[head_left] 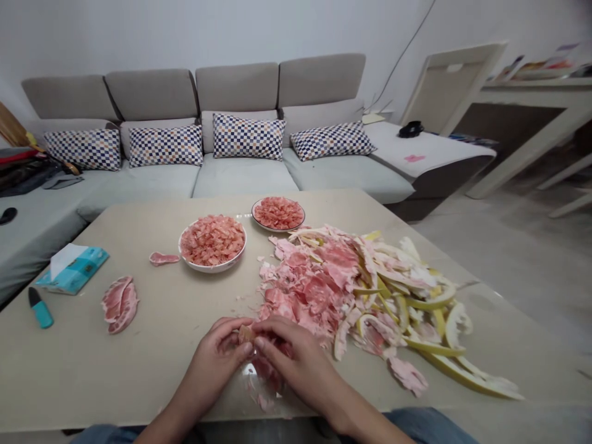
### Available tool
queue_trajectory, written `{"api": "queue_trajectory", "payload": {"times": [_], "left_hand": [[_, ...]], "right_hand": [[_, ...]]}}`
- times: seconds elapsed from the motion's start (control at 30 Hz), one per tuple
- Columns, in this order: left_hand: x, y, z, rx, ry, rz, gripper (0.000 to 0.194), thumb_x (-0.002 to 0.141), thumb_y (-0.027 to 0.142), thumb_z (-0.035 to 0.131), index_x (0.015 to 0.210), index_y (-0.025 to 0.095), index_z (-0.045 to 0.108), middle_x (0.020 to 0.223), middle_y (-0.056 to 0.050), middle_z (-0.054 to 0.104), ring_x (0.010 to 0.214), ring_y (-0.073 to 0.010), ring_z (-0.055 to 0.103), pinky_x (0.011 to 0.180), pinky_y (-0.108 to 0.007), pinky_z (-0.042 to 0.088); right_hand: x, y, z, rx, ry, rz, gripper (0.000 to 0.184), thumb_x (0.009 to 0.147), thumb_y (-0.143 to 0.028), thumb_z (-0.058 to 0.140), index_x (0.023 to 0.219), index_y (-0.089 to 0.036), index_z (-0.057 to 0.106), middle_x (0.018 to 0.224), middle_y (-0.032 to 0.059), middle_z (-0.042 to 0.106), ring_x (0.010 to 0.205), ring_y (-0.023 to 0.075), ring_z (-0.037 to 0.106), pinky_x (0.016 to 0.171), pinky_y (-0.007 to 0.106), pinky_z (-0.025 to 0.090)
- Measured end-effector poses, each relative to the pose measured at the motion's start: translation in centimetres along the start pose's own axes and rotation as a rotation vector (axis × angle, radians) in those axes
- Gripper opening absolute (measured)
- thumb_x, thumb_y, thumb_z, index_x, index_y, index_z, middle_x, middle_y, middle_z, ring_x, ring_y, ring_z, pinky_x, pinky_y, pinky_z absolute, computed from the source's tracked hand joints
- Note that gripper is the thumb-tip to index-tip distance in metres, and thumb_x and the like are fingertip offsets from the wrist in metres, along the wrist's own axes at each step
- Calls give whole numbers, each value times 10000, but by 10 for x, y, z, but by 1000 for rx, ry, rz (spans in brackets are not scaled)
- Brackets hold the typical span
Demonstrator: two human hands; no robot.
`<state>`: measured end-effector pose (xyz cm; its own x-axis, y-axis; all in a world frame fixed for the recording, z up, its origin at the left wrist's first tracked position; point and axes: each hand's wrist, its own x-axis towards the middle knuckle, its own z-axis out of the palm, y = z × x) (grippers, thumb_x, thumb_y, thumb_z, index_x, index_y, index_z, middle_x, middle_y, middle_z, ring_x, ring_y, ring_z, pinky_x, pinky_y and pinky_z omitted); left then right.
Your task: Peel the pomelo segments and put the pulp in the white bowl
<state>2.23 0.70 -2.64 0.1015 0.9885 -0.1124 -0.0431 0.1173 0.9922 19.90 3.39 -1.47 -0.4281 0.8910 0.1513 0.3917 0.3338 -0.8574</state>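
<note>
At the front of the table my left hand (216,356) and my right hand (300,364) meet, fingertips pinched together. Between their thumbs and forefingers is a small tan-pink piece of pomelo (246,334). A larger red pomelo segment (267,368) shows beneath my right hand's fingers, partly hidden by them. Just beyond my right hand lies a heap of pink pomelo membrane (308,296). A white bowl (215,267) piled with peeled pomelo pulp (213,239) stands farther back, beside a dark-rimmed plate (278,230) of more pulp (279,213).
Thick yellow-green pomelo rind strips (435,354) spread over the table's right side. An unpeeled pomelo segment (120,304), a turquoise-handled knife (41,308) and a tissue pack (74,269) lie at left. A small pink piece (163,259) touches the bowl's left side. A grey sofa (245,176) stands behind.
</note>
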Motion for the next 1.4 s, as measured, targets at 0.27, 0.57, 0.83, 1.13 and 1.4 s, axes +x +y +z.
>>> {"api": "queue_trajectory", "payload": {"times": [0.27, 0.57, 0.83, 1.13, 1.4], "left_hand": [[-4, 6, 3, -215, -53, -118, 296, 722, 263, 751, 1005, 220, 675, 928, -41, 717, 893, -185, 664, 810, -271, 510], [-7, 8, 2, -359, -99, -195, 258, 757, 235, 730, 989, 156, 650, 933, -70, 686, 873, -194, 653, 833, -336, 515], [-7, 11, -2, -480, -28, -271, 249, 744, 204, 740, 970, 166, 642, 940, -51, 637, 890, -181, 640, 896, -363, 499], [-3, 8, -8, -504, 52, -244, 230, 754, 222, 733, 965, 181, 648, 957, -32, 608, 846, -155, 643, 843, -337, 537], [7, 2, -16, -555, 171, -242, 223, 748, 175, 740, 946, 150, 641, 936, -66, 666, 845, -149, 669, 847, -277, 535]], "right_hand": [[2, -8, 1, 316, -38, 239, 153, 798, -297, 651, 864, -166, 696, 799, 50, 690, 699, 165, 629, 624, 252, 477], [2, 2, 0, 741, -195, 443, 363, 730, -479, 698, 872, -151, 637, 623, 13, 634, 448, 127, 558, 413, 237, 438], [4, 0, -1, 881, -100, 434, 359, 732, -477, 716, 793, -135, 625, 657, 2, 621, 544, 86, 543, 504, 189, 449], [60, 2, -8, 101, 177, -14, 193, 869, -336, 563, 882, -170, 660, 837, 41, 674, 729, 148, 617, 650, 248, 491], [152, 2, 20, -179, 201, -234, 124, 838, -189, 590, 938, -179, 662, 931, 60, 635, 797, 161, 584, 765, 283, 451]]}}
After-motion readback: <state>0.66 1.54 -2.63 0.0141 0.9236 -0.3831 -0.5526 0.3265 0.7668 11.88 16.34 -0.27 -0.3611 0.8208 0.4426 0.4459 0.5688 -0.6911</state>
